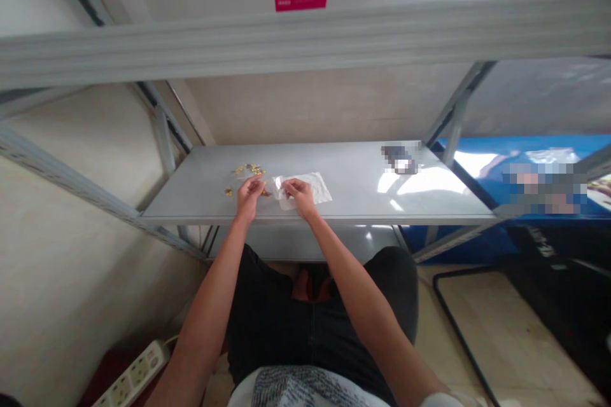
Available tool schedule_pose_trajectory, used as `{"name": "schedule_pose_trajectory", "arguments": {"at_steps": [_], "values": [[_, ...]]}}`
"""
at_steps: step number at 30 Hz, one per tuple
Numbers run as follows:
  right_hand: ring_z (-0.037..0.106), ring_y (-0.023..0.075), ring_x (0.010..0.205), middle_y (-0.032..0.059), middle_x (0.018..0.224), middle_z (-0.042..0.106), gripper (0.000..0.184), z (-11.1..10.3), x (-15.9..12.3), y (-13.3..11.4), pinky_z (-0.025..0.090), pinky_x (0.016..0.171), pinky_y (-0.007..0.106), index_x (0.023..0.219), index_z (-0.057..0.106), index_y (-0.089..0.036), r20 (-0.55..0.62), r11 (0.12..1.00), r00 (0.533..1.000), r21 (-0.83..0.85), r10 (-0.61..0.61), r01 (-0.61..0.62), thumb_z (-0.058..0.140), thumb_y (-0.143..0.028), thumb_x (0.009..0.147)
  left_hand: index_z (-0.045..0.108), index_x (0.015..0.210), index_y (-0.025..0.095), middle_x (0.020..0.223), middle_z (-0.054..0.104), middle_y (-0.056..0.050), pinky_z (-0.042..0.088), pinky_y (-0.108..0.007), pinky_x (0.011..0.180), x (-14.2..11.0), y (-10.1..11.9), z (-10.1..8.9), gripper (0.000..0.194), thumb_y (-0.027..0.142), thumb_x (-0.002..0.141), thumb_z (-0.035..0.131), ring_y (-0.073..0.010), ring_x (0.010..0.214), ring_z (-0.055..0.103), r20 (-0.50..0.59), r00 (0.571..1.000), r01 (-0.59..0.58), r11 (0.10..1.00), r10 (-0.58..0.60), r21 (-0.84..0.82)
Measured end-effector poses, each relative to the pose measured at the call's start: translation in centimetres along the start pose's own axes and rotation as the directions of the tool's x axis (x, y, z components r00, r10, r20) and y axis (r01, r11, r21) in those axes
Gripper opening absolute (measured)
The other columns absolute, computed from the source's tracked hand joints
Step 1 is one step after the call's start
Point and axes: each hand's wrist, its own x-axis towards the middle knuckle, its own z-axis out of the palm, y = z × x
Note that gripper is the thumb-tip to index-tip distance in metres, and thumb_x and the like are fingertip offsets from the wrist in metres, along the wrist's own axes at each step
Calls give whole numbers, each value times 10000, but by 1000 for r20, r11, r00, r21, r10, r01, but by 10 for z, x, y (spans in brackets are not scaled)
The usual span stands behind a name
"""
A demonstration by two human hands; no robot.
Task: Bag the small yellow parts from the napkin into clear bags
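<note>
I sit at a grey metal shelf [334,181] with both hands on it near its front edge. My left hand [249,197] pinches a small transparent plastic bag [272,187] at its edge. Just left of that hand lie several small gold pieces [248,170], scattered on the shelf. My right hand [298,193] lies on a white sheet or packet [317,187], its fingers close to the bag. I cannot tell if that hand grips the white item. The hands hide part of the bag.
A grey steel crossbeam [305,41] runs across above the shelf, between slanted uprights. A blurred dark object [400,159] lies at the shelf's back right. A blue printed panel [520,184] stands to the right. A white power strip [131,374] lies on the floor at lower left.
</note>
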Motion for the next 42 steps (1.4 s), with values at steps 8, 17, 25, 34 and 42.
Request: {"name": "schedule_pose_trajectory", "arguments": {"at_steps": [8, 17, 25, 34, 42], "values": [[528, 135, 549, 12, 587, 626, 424, -13, 14, -11, 418, 556, 253, 753, 711, -178, 30, 987, 1000, -163, -6, 11, 701, -602, 758, 703, 951, 180, 948, 710, -84, 527, -275, 684, -2, 10, 10, 379, 543, 852, 656, -198, 849, 656, -153, 979, -83, 951, 133, 298], [469, 119, 532, -25, 549, 527, 480, -10, 13, 0, 363, 544, 239, 741, 630, -194, 108, 943, 991, -312, -82, 112, 555, -648, 878, 705, 850, 175, 858, 728, -64, 491, -256, 607, 1, 12, 19, 360, 533, 812, 721, -181, 730, 650, 179, 981, -132, 928, 72, 347], [507, 121, 501, -15, 590, 580, 427, -7, 12, -2, 393, 511, 233, 897, 660, -174, 67, 963, 995, -257, -71, 86, 569, -590, 877, 706, 893, 179, 859, 738, -63, 505, -276, 694, 0, 9, 26, 322, 472, 776, 768, -203, 805, 684, -2, 995, -98, 951, 103, 293], [537, 118, 511, 11, 605, 627, 438, -6, 2, -10, 393, 529, 227, 811, 702, -157, 189, 931, 979, -336, -81, 142, 590, -575, 877, 685, 868, 192, 808, 716, -31, 503, -271, 698, -3, -1, 18, 261, 406, 761, 789, -173, 724, 655, -37, 994, -93, 967, 105, 236], [504, 114, 482, -3, 526, 583, 455, -7, 4, -7, 377, 518, 228, 763, 719, -146, 163, 921, 984, -368, -72, 129, 563, -548, 905, 753, 811, 186, 854, 739, -67, 497, -277, 678, -5, 8, 19, 276, 461, 792, 759, -203, 794, 675, 35, 988, -153, 928, 150, 339]]}}
